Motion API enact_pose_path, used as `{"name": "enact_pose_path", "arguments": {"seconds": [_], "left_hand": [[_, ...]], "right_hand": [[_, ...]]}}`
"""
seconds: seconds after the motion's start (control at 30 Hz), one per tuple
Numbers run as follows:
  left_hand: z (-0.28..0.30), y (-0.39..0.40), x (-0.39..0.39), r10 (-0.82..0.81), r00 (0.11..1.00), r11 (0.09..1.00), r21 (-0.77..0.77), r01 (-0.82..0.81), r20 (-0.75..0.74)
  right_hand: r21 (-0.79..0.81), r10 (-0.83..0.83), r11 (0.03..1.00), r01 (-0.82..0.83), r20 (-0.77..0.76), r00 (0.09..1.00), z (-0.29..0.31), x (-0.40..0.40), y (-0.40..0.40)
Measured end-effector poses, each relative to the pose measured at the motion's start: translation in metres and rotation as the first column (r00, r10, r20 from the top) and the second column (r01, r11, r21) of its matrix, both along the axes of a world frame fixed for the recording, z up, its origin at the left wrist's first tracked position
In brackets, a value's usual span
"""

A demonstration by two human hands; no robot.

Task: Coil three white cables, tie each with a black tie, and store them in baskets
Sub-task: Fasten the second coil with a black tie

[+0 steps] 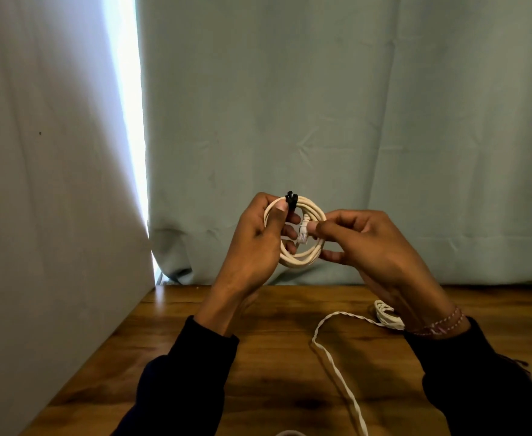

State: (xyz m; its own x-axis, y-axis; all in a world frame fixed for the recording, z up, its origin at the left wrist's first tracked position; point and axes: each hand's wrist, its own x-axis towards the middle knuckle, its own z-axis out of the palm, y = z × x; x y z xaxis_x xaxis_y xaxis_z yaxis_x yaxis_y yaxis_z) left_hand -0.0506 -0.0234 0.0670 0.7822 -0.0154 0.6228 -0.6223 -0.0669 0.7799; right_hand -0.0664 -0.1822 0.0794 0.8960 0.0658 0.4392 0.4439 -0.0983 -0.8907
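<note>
Hands: two; the left hand grips the coiled white cable, raised above the wooden table.
Right hand: fingertips pinch the coil's plug.
Ties: one black tie, wrapped at the coil's top.
Cables: a second, twisted white cable lies on the table, its bundle partly hidden by the right wrist.
Cut off: a white curve at the bottom edge, unidentifiable.

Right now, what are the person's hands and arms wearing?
Both arms are in dark, navy-black long sleeves ending at the wrists. The left hand is bare. The right hand is bare too, with a thin pink-and-white beaded bracelet at its wrist.
</note>
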Motion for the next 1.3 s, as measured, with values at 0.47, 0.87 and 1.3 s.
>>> {"name": "enact_pose_path", "arguments": {"seconds": [0.47,0.87,1.3], "left_hand": [[0.002,0.003,-0.003,-0.011,1.0,1.0,0.025,0.011,-0.027],[0.007,0.031,-0.003,-0.343,0.933,0.935,0.055,0.35,-0.111],[0.009,0.039,-0.001,-0.065,0.997,0.963,0.259,0.07,-0.029]], "right_hand": [[-0.125,-0.084,0.988,0.087,0.033,0.996,0.001,0.002,-0.007],[-0.144,-0.119,0.979,0.147,0.185,0.976,-0.005,0.007,-0.011],[-0.17,0.17,0.971,-0.166,0.011,0.985,0.001,0.009,-0.019]]}}
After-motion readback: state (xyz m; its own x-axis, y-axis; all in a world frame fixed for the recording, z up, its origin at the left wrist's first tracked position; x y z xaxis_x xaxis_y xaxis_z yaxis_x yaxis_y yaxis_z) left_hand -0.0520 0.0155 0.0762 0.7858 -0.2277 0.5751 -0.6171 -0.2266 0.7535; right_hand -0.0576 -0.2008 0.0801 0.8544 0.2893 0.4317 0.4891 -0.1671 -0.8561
